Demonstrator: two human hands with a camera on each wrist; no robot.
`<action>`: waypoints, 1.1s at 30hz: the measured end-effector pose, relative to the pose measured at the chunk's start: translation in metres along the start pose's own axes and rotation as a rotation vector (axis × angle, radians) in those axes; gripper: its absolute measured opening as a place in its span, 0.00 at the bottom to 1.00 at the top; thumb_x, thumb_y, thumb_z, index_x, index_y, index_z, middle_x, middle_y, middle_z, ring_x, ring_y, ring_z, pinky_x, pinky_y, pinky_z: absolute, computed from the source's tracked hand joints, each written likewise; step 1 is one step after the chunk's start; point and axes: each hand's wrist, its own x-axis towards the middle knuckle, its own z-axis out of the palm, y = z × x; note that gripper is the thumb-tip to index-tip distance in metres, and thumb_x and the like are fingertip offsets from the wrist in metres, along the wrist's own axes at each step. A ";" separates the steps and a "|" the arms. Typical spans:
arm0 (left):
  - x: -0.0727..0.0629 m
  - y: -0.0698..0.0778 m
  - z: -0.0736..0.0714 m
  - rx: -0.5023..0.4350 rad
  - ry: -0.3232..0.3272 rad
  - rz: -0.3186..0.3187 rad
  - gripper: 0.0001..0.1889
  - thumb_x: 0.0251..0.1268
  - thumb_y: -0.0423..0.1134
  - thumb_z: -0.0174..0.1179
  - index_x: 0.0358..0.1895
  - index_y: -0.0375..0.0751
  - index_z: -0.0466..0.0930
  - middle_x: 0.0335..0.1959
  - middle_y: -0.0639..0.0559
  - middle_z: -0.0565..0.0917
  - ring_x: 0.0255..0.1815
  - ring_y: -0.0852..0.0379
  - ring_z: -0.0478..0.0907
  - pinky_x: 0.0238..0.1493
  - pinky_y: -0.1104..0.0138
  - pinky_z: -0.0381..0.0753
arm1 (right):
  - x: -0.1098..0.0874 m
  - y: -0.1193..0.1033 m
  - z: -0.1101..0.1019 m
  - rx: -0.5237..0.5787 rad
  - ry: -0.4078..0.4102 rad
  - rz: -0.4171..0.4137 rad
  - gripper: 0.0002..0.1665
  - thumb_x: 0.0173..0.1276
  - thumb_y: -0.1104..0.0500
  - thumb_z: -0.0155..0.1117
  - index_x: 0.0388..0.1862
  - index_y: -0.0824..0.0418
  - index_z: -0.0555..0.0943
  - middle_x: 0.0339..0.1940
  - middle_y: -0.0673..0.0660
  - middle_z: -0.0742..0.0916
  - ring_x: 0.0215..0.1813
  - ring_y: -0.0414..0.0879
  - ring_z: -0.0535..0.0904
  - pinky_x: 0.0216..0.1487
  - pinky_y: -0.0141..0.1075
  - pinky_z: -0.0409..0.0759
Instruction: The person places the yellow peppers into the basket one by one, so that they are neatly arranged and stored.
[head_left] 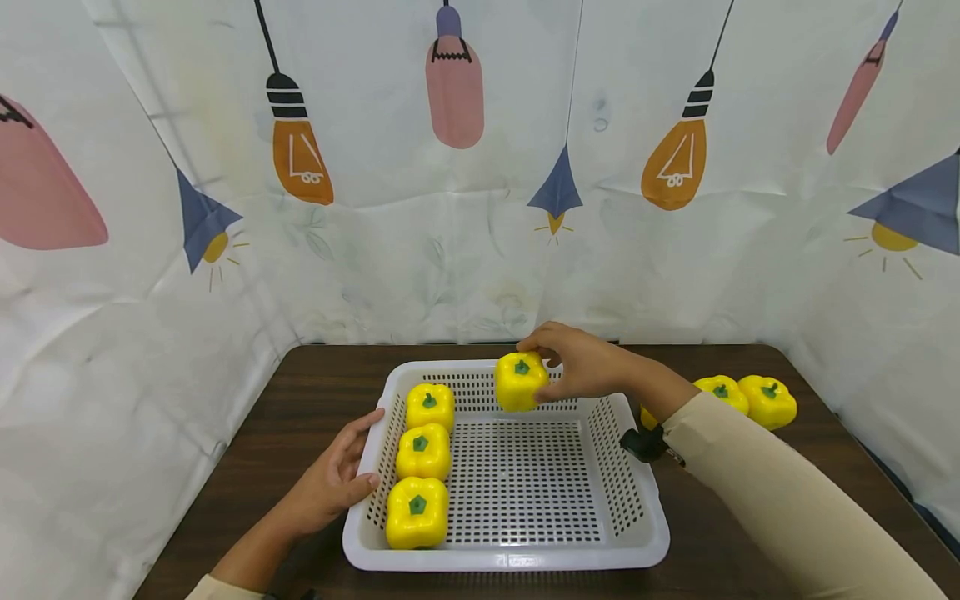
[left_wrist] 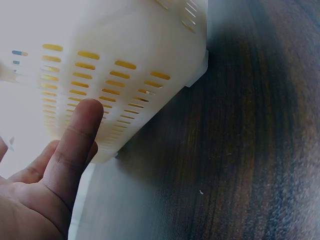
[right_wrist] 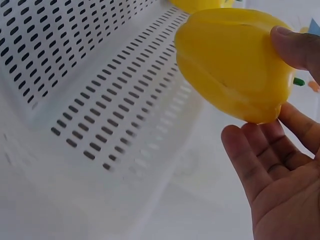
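My right hand (head_left: 573, 360) pinches a yellow bell pepper (head_left: 519, 385) between thumb and fingers, above the far side of a white perforated basket (head_left: 506, 560). The right wrist view shows the same yellow bell pepper (right_wrist: 232, 62) held off the basket floor. Inside the basket, three yellow bell peppers stand in a row along the left wall: the far one (head_left: 430, 406), the middle one (head_left: 423, 452) and the near one (head_left: 417, 512). My left hand (head_left: 337, 471) rests against the basket's left side, fingers fairly straight; the left wrist view shows the fingers (left_wrist: 75, 145) by the slotted wall.
More yellow bell peppers (head_left: 767, 402) lie on the dark wooden table (head_left: 750, 517) right of the basket, partly hidden by my right forearm. A white curtain (head_left: 375, 267) printed with lamps hangs behind the table and at both sides.
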 end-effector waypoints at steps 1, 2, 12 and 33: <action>0.000 0.000 0.000 -0.002 -0.001 0.001 0.45 0.70 0.30 0.58 0.82 0.48 0.39 0.74 0.22 0.54 0.58 0.53 0.81 0.46 0.48 0.87 | 0.001 0.000 0.001 -0.002 -0.002 0.004 0.44 0.56 0.55 0.83 0.70 0.63 0.75 0.61 0.53 0.78 0.59 0.49 0.79 0.60 0.43 0.82; 0.000 0.000 0.000 -0.002 -0.003 0.003 0.45 0.71 0.30 0.58 0.82 0.48 0.39 0.74 0.22 0.54 0.58 0.53 0.81 0.46 0.48 0.87 | 0.002 -0.001 0.003 -0.005 -0.003 0.010 0.44 0.56 0.55 0.83 0.70 0.63 0.75 0.60 0.53 0.78 0.59 0.49 0.78 0.60 0.43 0.82; 0.000 -0.001 -0.001 -0.003 -0.004 0.007 0.45 0.71 0.29 0.58 0.82 0.48 0.39 0.74 0.22 0.54 0.57 0.53 0.82 0.45 0.48 0.87 | 0.012 -0.001 0.014 -0.005 -0.023 0.023 0.44 0.56 0.55 0.83 0.70 0.64 0.74 0.61 0.53 0.77 0.60 0.49 0.77 0.61 0.44 0.82; -0.001 0.002 0.001 0.010 0.008 -0.013 0.45 0.71 0.29 0.58 0.82 0.47 0.39 0.74 0.22 0.54 0.57 0.55 0.82 0.46 0.48 0.87 | 0.024 -0.007 0.040 -0.099 -0.025 0.072 0.43 0.58 0.51 0.82 0.71 0.56 0.76 0.63 0.52 0.77 0.58 0.47 0.78 0.57 0.37 0.81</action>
